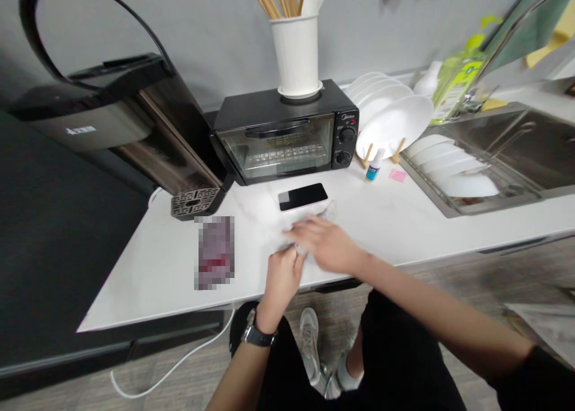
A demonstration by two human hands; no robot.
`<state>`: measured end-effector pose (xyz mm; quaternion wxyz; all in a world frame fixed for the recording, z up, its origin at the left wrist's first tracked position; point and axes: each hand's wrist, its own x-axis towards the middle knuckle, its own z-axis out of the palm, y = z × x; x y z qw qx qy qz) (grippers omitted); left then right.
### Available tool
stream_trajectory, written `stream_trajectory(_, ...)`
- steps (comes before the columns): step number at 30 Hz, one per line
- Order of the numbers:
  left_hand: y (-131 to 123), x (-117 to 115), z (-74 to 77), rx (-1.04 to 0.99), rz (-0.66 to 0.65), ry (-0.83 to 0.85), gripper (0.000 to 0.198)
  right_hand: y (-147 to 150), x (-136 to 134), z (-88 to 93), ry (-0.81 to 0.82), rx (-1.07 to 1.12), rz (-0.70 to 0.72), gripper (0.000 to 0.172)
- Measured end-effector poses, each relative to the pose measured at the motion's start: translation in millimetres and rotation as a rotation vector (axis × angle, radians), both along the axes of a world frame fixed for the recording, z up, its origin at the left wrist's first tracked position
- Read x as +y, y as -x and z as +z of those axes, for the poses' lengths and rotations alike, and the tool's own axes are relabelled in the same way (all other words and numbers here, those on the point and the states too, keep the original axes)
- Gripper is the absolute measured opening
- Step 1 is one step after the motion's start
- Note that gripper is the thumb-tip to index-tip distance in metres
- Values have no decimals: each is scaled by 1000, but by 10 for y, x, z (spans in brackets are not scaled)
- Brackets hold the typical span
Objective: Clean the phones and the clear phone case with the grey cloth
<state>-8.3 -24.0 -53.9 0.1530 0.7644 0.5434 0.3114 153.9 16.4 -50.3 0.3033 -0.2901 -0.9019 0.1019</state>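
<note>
My left hand (282, 277), with a dark watch on the wrist, is closed in a pinch on the near edge of a thin white cloth or tissue (317, 216) lying on the white counter (395, 225). Over that cloth, my right hand (324, 243) lies flat with its fingers stretched out to the left; it is slightly smeared by motion. A black-screened phone (302, 196) rests just beyond both hands, in front of the toaster oven.
A black toaster oven (287, 132) carries a white utensil holder (296, 54). A dark appliance (135, 117) stands left. A blurred-out packet (215, 252), small bottle (372, 166), pink note (398, 175), white plates (395, 120) and a sink rack (467, 177) are around.
</note>
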Motion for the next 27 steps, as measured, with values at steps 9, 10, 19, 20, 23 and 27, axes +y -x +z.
stream_trajectory(9,-9,-4,7,-19,-31,7,30,-175,219,39,84,14,-5,66)
stream_trajectory(10,-6,-4,2,-9,-25,9,30,-166,213,23,96,16,-1,66)
stream_trajectory(19,-2,-7,-9,-44,-26,-11,30,-219,117,-64,175,22,-2,67)
stream_trajectory(20,-2,-8,-14,-42,-36,-6,30,-233,107,-70,181,25,-4,67)
stream_trajectory(23,1,-12,-32,-12,-19,-26,29,-263,76,-87,196,32,-9,67)
stream_trajectory(27,10,-15,-35,-29,-34,-23,26,-312,48,-100,214,44,-13,67)
